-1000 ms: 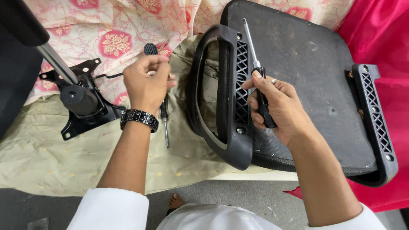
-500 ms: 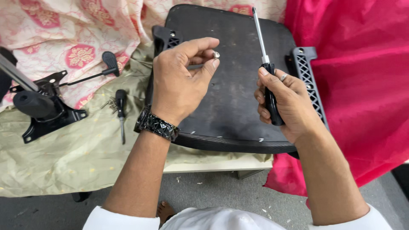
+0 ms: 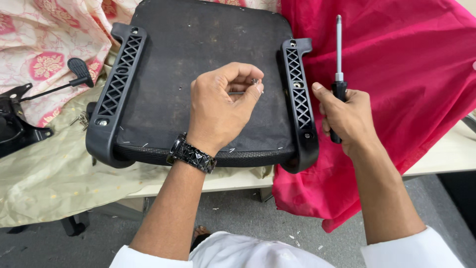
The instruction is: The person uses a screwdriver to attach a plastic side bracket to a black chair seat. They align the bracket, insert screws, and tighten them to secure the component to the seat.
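A black office-chair seat lies upside down on the table, a lattice armrest bracket on each side. My left hand hovers over its middle and pinches a small metal screw between thumb and fingers. It wears a black studded watch. My right hand is just right of the right bracket and grips the black handle of a screwdriver, shaft pointing away from me.
A bright pink cloth covers the table's right side. A floral cloth and a beige sheet lie on the left, with the black chair mechanism and lever. Loose screws rest beside the left bracket.
The view has swung right, so the seat now sits centred. My left hand came from the left side to over the seat, holding a screw. The right hand with the screwdriver moved off the seat's right edge.
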